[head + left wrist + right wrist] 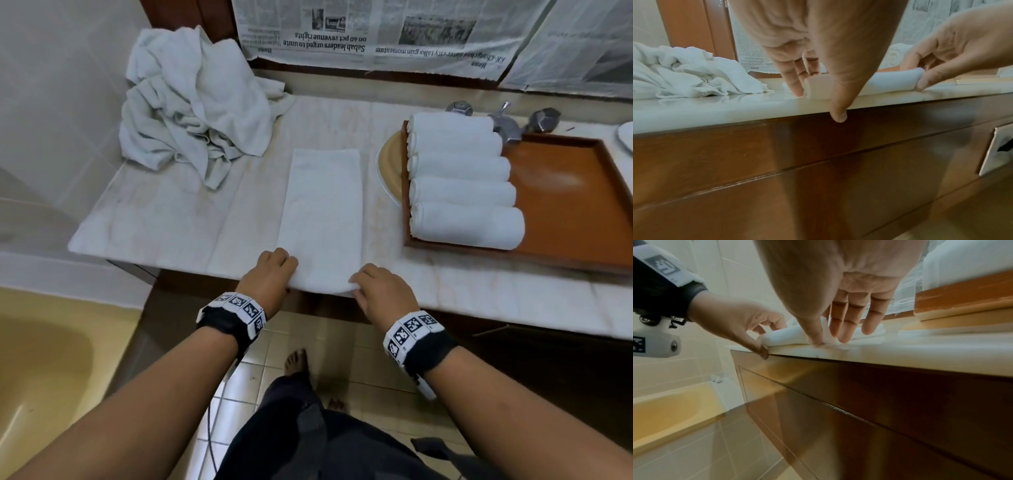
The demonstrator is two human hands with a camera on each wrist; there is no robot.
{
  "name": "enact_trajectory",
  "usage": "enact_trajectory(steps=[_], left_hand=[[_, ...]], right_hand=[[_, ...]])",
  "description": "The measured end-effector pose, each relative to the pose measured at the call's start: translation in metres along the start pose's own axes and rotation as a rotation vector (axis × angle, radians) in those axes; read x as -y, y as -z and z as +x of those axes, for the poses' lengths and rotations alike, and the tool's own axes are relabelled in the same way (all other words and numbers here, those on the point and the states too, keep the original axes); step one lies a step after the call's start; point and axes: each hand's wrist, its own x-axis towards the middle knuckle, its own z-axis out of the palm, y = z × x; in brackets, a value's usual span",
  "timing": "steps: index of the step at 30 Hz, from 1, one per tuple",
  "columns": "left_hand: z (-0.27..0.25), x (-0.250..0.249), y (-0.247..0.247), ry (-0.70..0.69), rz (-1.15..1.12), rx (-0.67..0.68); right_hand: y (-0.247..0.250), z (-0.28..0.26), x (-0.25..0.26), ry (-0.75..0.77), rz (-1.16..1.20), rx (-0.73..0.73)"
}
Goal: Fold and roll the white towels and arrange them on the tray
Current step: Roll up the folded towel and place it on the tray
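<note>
At the bottom center of the head view, the left hand (270, 274) and right hand (380, 291) each pinch an end of the small roll begun at the near edge of the folded towel (323, 212), fingers curled over it and thumbs at the counter (164, 219) edge. The rest of that towel lies flat up the middle of the frame. At right, 5 rolled towels (462, 181) sit side by side at the tray's (575, 192) left end, and a crumpled pile (191, 113) lies upper left.
</note>
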Motion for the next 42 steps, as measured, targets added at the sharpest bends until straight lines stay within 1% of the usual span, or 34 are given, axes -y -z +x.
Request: enact_trajectory(steps=[3,6,8,11,13,16,20,21,23,25,26,28,30,33,37,39,42], left_hand=[[0.002,0.004,0.000,-0.024,-0.025,-0.019],[0.004,0.014,-0.003,-0.034,-0.118,-0.048],[0.004,0.022,-0.005,-0.069,-0.199,-0.090],[0.001,0.034,-0.008,-0.159,-0.271,-0.158],[0.002,0.040,-0.008,-0.191,-0.273,-0.168],[0.005,0.049,-0.010,-0.189,-0.295,-0.152],[0.012,0.052,-0.011,-0.161,-0.372,-0.158],[0.015,0.051,-0.011,-0.147,-0.389,-0.176],[0.022,0.049,-0.008,-0.088,-0.429,-0.194],[0.028,0.047,-0.007,-0.034,-0.459,-0.150],[0.029,0.046,-0.006,-0.020,-0.470,-0.127],[0.029,0.047,-0.006,-0.010,-0.496,-0.105],[0.029,0.048,-0.004,0.014,-0.570,-0.104],[0.029,0.051,-0.002,0.012,-0.609,-0.115],[0.022,0.053,-0.006,-0.076,-0.526,-0.144],[0.019,0.055,-0.008,-0.119,-0.475,-0.173],[0.016,0.058,-0.007,-0.149,-0.396,-0.194]], right_hand=[[-0.002,0.000,0.000,-0.036,-0.004,0.002],[-0.002,0.001,0.000,-0.090,0.022,0.019],[-0.001,0.001,0.000,-0.134,0.039,0.056],[0.005,0.005,0.002,-0.248,0.133,0.117],[0.009,0.011,0.004,-0.351,0.230,0.139],[0.012,0.023,0.004,-0.479,0.334,0.181],[0.014,0.035,0.015,-0.589,0.291,0.203],[0.013,0.036,0.019,-0.620,0.299,0.192],[0.010,0.039,0.023,-0.652,0.318,0.093],[0.005,0.037,0.024,-0.590,0.260,-0.031],[0.002,0.036,0.025,-0.513,0.202,-0.058],[-0.005,0.031,0.030,-0.352,0.096,-0.041],[-0.013,0.024,0.033,-0.240,0.043,-0.062],[-0.015,0.017,0.032,-0.161,0.039,-0.083],[-0.012,0.008,0.029,-0.066,0.028,-0.032],[-0.012,0.007,0.031,-0.057,0.007,-0.008],[-0.013,0.007,0.028,-0.016,-0.001,-0.038]])
